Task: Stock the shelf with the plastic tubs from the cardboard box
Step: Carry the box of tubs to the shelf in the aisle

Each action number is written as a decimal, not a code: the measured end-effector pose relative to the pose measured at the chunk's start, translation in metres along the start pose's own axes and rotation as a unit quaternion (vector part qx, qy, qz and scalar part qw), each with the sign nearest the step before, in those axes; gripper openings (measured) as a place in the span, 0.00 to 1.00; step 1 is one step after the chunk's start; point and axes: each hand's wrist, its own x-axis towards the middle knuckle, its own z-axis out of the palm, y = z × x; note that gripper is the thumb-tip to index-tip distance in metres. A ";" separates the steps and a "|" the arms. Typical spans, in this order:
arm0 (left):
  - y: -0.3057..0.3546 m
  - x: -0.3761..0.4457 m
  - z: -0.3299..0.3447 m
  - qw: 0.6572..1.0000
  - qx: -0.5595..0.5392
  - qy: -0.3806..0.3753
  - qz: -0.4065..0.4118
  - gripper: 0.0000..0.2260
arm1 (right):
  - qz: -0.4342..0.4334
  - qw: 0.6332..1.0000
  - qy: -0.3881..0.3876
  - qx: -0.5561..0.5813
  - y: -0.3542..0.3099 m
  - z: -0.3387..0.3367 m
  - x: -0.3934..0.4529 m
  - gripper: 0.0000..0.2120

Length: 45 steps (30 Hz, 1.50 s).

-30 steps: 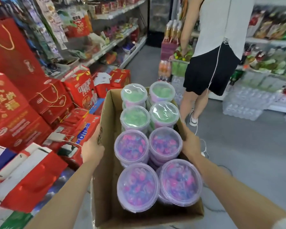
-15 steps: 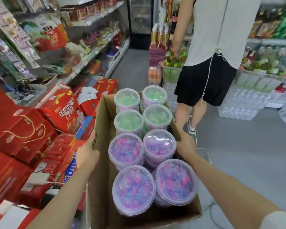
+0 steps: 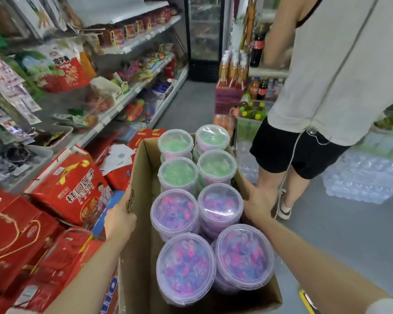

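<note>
We find the cardboard box [image 3: 143, 223] carried in front of the person in a shop aisle, open at the top. The left hand [image 3: 119, 219] grips the box's left wall, with the fingers curled over the upper edge. The right hand [image 3: 255, 203] holds the right wall; its fingers go down behind the cardboard, and we take the grasp as closed on the box.

Inside the box the plastic tubs [image 3: 186, 267] stand upright in two rows, lids touching or nearly so. The four nearer tubs show pink, purple and blue contents under clear lids. The four farther tubs [image 3: 177, 174] show green contents. More tubs appear stacked beneath; we cannot tell how many.

To the left of the box we note red gift cartons [image 3: 72, 189] piled along the base of the shelf [image 3: 132, 47], which carries packaged snacks on several tiers. Ahead and to the right a second person [image 3: 327, 87] stands in a white top and black shorts, just beyond the box's far right corner. Bottled drinks [image 3: 233, 66] stand beyond that person, and shrink-wrapped water packs [image 3: 363, 175] lie on the floor at right. A glass-door cooler [image 3: 203, 35] stands at the aisle's far end.
</note>
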 end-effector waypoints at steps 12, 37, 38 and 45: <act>0.043 0.210 0.023 1.000 -0.013 0.012 0.011 0.41 | 0.017 0.999 0.010 -0.035 -0.017 0.046 0.215 0.40; 0.109 0.657 0.106 1.000 -0.016 0.001 0.009 0.41 | 0.017 0.997 0.009 -0.072 -0.039 0.169 0.655 0.48; 0.111 0.677 0.114 1.000 -0.016 0.004 0.012 0.41 | 0.017 0.997 0.007 -0.073 -0.037 0.174 0.675 0.47; 0.122 0.789 0.151 0.999 -0.028 0.034 0.019 0.40 | 0.033 0.998 -0.023 -0.041 -0.035 0.213 0.795 0.38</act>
